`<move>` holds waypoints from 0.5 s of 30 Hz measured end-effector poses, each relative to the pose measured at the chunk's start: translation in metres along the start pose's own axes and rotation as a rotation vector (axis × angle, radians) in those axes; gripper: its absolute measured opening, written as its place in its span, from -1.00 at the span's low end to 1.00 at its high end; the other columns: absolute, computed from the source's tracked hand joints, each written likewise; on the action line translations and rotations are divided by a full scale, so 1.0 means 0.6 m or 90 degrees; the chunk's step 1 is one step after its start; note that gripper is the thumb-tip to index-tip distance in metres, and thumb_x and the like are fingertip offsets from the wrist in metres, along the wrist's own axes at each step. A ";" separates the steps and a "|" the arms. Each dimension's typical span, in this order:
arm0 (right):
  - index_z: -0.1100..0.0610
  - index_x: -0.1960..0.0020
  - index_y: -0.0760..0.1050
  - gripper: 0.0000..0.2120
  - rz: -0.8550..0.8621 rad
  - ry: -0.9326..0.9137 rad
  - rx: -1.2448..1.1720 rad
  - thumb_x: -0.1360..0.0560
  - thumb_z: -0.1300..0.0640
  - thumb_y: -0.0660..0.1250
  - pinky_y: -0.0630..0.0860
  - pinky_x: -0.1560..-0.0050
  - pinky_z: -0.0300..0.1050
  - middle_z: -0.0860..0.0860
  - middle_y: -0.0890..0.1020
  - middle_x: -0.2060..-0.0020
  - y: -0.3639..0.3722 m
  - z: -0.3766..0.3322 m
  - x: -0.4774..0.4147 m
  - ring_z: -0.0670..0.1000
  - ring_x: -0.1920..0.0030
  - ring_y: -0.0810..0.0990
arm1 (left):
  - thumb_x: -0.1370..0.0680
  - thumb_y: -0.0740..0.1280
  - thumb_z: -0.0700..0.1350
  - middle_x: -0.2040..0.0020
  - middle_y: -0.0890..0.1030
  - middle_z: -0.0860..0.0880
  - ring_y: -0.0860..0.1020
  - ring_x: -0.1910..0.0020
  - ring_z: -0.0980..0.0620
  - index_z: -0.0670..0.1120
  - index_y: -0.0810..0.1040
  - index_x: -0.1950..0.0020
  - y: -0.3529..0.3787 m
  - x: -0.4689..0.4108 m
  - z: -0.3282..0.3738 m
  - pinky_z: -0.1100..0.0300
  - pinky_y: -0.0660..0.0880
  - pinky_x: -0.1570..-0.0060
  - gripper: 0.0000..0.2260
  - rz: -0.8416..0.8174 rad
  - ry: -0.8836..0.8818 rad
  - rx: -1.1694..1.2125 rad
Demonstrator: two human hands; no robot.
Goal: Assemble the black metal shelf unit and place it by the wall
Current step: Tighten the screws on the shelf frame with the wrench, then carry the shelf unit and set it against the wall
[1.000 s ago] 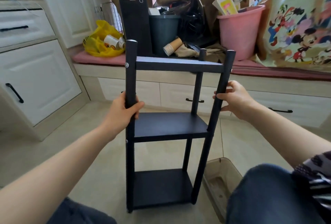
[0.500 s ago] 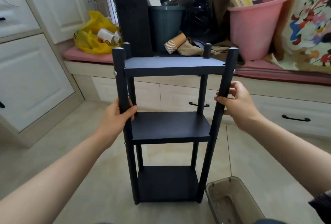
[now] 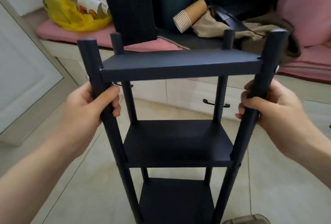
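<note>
- The black shelf unit [image 3: 179, 64] is upright over the pale tiled floor [image 3: 89, 188], just in front of a low window seat. Its feet are out of frame. It has three flat matte shelves and four round posts. One small pale screw head shows on the right front post.
- One long pink cushion [image 3: 86, 35] with a soft fabric look covers the seat.
- One tall black textured panel [image 3: 129, 5] stands on the seat behind the unit. No writing shows on it.
- One crinkled yellow plastic bag [image 3: 71, 17] holds white paper rubbish. There may be print on its left edge, but it is too blurred to read.
- The left hand [image 3: 93, 105] grips the left front post between the top and middle shelves, with fingers wrapped round it and pressed together.
- The right hand [image 3: 268, 105] grips the right front post at the same height, its fingers curled close round it.
- One nested stack of brown paper cups [image 3: 189, 15] lies on its side, its white rims ribbed.
- One curved black drawer handle [image 3: 215, 103] shows under the seat.
</note>
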State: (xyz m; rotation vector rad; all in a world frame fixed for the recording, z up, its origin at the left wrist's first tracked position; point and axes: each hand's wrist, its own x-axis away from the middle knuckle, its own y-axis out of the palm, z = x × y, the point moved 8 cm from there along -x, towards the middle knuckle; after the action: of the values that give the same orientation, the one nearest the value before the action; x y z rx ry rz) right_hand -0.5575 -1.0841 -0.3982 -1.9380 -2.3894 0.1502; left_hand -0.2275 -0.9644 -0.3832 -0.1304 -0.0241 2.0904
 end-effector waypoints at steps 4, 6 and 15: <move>0.05 0.05 0.46 -0.84 0.017 0.050 0.075 -0.56 0.30 0.31 0.53 -0.10 0.30 -0.04 0.57 0.37 0.006 -0.009 -0.016 0.12 0.24 0.59 | -0.63 0.33 -0.15 0.34 0.58 0.00 0.58 0.24 -0.14 -0.02 0.57 0.19 -0.006 -0.003 -0.009 -0.27 0.53 -0.18 -0.80 0.031 -0.088 -0.106; 0.12 0.07 0.44 -0.90 0.015 0.070 0.102 -0.58 0.29 0.29 0.53 -0.06 0.27 -0.01 0.53 0.35 0.010 -0.015 -0.014 0.12 0.25 0.57 | -0.65 0.32 -0.12 0.33 0.60 -0.02 0.59 0.18 -0.22 0.01 0.55 0.24 -0.007 0.000 -0.008 -0.29 0.50 -0.17 -0.75 0.025 -0.134 -0.146; 0.14 -0.09 0.41 -0.81 0.036 0.232 0.083 -0.59 0.40 0.22 0.43 0.19 -0.42 -0.05 0.55 0.16 0.017 -0.075 0.052 -0.32 0.25 0.52 | -0.69 0.20 -0.16 0.08 0.60 -0.05 0.55 0.16 0.30 -0.22 0.50 -0.09 -0.002 0.055 0.048 0.53 0.36 0.23 -0.85 -0.017 -0.338 -0.282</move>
State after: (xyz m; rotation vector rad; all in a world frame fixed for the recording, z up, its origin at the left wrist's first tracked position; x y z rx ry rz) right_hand -0.5491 -1.0497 -0.3548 -1.7948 -2.0410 -0.0409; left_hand -0.2462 -0.9341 -0.3572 0.1623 -0.8040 2.0073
